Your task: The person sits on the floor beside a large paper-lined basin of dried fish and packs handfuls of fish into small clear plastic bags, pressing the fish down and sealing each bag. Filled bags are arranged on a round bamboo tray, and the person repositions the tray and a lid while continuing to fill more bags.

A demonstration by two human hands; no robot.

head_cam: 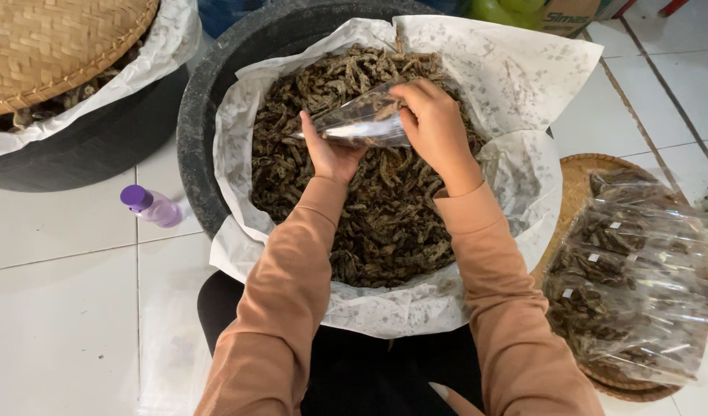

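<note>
Both hands held clear plastic bag [362, 123] over dried snack strips [385, 223], near far rim of paper-lined tub [196, 115]. L hand [329, 154] gripped underneath; R hand [435, 127] pinched mouth end. Bag axis ran L-R.

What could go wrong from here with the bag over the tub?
1. The clear bag is thin and both the left hand and the right hand pinch it; it may slip or tear.
2. The dried snacks are heaped near the paper lining; pieces could spill onto the floor tiles.
3. The filled packets overhang the woven tray and might slide off.
</note>
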